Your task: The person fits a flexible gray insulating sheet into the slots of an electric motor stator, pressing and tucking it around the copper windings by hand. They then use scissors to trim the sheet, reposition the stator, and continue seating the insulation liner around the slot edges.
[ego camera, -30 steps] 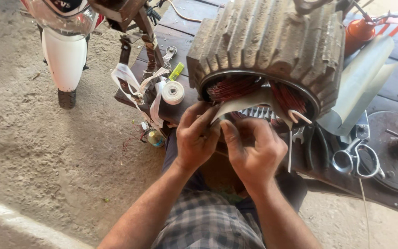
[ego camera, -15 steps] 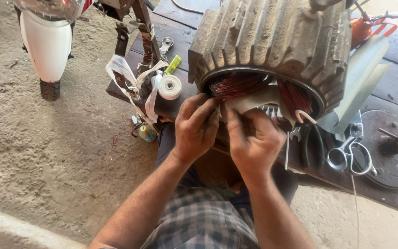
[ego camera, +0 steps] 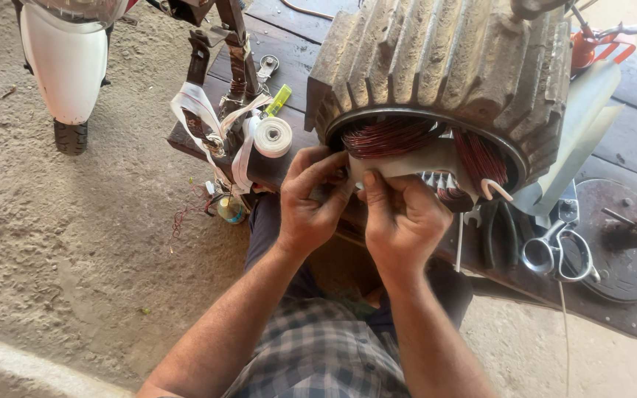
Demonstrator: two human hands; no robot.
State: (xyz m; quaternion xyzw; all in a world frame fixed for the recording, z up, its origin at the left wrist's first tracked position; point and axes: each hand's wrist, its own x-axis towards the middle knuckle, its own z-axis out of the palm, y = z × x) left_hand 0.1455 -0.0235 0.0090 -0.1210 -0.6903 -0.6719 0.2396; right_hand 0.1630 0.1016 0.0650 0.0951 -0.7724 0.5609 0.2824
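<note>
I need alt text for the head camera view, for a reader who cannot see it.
Both hands, left hand and right hand, pinch a pale insulating sheet at the open end of a ribbed motor housing with copper windings. A white tape roll and scissors lie nearby.

Motor housing (ego camera: 444, 63): cast metal, ribbed, matt, dusty grey. Windings (ego camera: 392, 136): glossy reddish copper wire. Insulation sheet (ego camera: 407, 161): pale, matt paper. Tape roll (ego camera: 272, 136): white woven cloth. Scissors (ego camera: 554, 250): shiny steel. Bench (ego camera: 632, 144): dark, rough wood.
</note>
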